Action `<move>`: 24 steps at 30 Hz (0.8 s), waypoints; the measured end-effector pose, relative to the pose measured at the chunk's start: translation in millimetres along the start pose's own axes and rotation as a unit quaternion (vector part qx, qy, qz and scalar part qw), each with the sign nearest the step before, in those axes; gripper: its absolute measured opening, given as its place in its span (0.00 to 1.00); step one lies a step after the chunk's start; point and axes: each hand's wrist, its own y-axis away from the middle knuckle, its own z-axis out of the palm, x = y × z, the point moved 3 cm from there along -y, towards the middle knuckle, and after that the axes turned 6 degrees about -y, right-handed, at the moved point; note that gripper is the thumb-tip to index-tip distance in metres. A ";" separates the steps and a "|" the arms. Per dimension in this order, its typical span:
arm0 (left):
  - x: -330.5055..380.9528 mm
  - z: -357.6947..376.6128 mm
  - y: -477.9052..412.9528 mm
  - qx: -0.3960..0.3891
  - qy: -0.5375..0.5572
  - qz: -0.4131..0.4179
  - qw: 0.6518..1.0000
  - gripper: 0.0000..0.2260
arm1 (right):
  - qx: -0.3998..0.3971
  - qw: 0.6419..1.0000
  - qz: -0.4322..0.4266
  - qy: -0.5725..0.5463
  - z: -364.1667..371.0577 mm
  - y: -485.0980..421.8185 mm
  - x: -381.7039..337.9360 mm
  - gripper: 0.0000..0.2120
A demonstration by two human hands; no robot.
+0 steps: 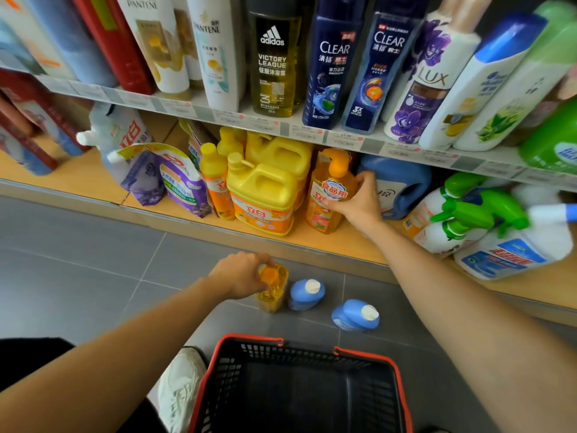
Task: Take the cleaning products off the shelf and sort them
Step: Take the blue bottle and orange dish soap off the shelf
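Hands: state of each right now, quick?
Left hand: grips the orange bottle on the floor, by its top.
Right hand: grips the orange pump bottle on the shelf.

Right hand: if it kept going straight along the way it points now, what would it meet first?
The orange pump bottle, which the right hand already grips around the label. Beyond that, the line probably runs into the yellow jugs beside it, though depth is unclear.

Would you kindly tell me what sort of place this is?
Likely a shop aisle: price tags line the shelf, branded shampoo bottles stand in rows, and a shopping basket sits below.
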 end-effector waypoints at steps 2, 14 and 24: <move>7.7 -15.8 3.7 0.037 -0.035 -0.008 0.999 0.22 | 0.005 1.000 -0.011 -0.020 4.0 6.2 0.8 0.38; 75.9 -119.1 60.0 0.304 0.236 0.135 0.913 0.20 | -0.072 0.986 -0.134 0.064 -47.2 102.9 -21.3 0.39; 133.2 -108.6 128.0 0.260 0.013 0.361 0.895 0.17 | -0.087 0.947 -0.230 0.206 -106.4 230.7 -74.8 0.42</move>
